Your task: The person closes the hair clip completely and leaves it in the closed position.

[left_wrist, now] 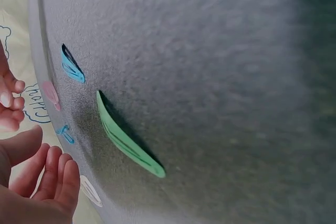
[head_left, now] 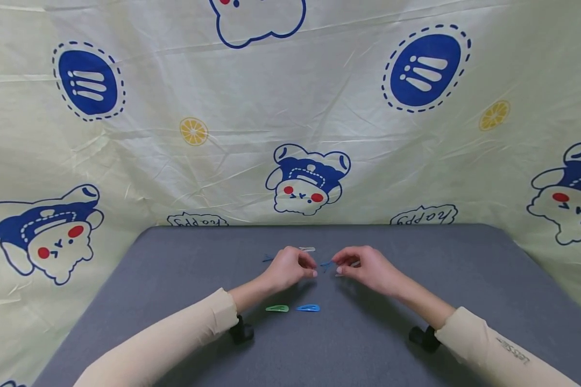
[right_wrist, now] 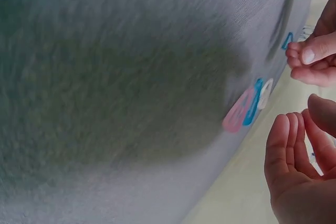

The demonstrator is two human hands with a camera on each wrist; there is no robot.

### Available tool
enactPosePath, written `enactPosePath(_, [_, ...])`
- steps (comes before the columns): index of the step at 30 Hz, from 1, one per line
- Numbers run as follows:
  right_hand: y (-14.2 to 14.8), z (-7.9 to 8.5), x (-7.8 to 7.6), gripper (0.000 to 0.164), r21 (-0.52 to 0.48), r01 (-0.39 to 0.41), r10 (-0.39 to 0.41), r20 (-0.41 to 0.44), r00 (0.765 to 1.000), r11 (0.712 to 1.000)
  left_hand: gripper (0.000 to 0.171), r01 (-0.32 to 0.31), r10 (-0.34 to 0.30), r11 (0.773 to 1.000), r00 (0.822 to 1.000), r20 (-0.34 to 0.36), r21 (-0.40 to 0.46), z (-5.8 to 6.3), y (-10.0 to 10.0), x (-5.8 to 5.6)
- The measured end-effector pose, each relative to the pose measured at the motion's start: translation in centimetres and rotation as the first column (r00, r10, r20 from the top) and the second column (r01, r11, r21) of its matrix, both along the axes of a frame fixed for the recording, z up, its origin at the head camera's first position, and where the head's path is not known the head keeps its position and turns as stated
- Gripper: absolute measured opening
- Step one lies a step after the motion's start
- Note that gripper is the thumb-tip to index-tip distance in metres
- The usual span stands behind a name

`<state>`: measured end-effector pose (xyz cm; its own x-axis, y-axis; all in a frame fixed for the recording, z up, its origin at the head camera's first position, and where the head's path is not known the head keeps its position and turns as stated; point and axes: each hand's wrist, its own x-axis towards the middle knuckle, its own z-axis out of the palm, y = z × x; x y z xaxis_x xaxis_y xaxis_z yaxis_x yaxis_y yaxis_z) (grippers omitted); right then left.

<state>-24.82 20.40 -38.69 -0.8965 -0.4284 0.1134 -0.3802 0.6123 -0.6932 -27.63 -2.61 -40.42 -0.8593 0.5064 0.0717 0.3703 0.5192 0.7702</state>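
Observation:
My left hand (head_left: 290, 269) hovers low over the table with fingers loosely bent. Thumb and fingers stand apart in the left wrist view, with nothing between them. Opposite it, my right hand (head_left: 368, 271) is held the same way, its thumb separate from the fingers in the right wrist view. A blue hair clip (head_left: 326, 264) lies between the hands, close to the right fingertips. Beside it is a pink hair clip (right_wrist: 239, 111), partly hidden in the head view. Farther back lies a white hair clip (head_left: 307, 249). Another blue hair clip (head_left: 268, 258) shows left of the left hand.
Nearer the person, a green snap hair clip (head_left: 277, 308) and a blue snap hair clip (head_left: 308, 308) lie side by side on the grey table (head_left: 198, 349). A patterned cloth (head_left: 242, 172) hangs behind the table's far edge.

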Motion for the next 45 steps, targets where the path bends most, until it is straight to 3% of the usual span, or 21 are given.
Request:
enactPosePath(11, [0.6,-0.7,-2.1,0.02,0.026,0.025,-0.025,-0.008,1.0,0.999,0.009,-0.058,0.059,0.998,0.998,0.037,-0.024,-0.6,1.6,-1.0])
enactPosePath(21, [0.3,-1.6,-3.7,0.02,0.089,0.031,-0.031,0.002,1.0,0.996,0.006,-0.09,0.09,0.996,0.996,0.002,-0.027,-1.3,1.5,-1.5])
enactPosePath(36, [0.2,-2.5,-4.5,0.013,0.094,0.011,-0.015,0.038,0.999,0.996,0.006,-0.096,0.096,0.995,0.995,0.001,-0.011,-1.7,1.3,-1.8])
enactPosePath(45, [0.2,-2.5,-4.7,0.007,0.09,-0.001,-0.004,0.051,0.999,0.996,0.01,-0.083,0.084,0.996,0.995,0.053,-0.015,-1.4,1.1,-1.8])
